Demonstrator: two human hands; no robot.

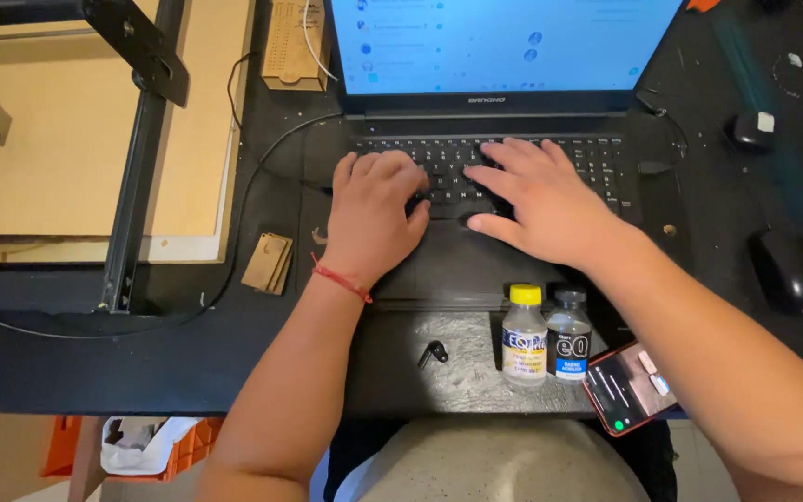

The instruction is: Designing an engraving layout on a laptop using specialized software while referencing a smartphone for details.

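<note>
Laptop [476, 102] sits open at the back of the black surface [188, 372], its screen lit pale blue and its keyboard [457, 163] under both hands. Left hand [374, 209] rests palm down on the left half of the keys, fingers curled and close together, holding nothing; a red string [341, 279] circles its wrist. Right hand [541, 200] lies flat on the middle and right of the keys, fingers spread apart, thumb on the lower edge of the keyboard, also holding nothing.

Just in front of the laptop stand two small bottles, touching: one with a yellow cap [524, 335], one with a dark cap [569, 333]. A phone [629, 386] in a red case lies beside them, under the right forearm. A black earbud [434, 352] lies left of the bottles. A black mouse [781, 270] rests well to the right. Left of the laptop lie small wooden pieces [268, 263], with a cable [234, 270] curving past them, and a metal frame [137, 158] stands over a tan board [48, 139].
</note>
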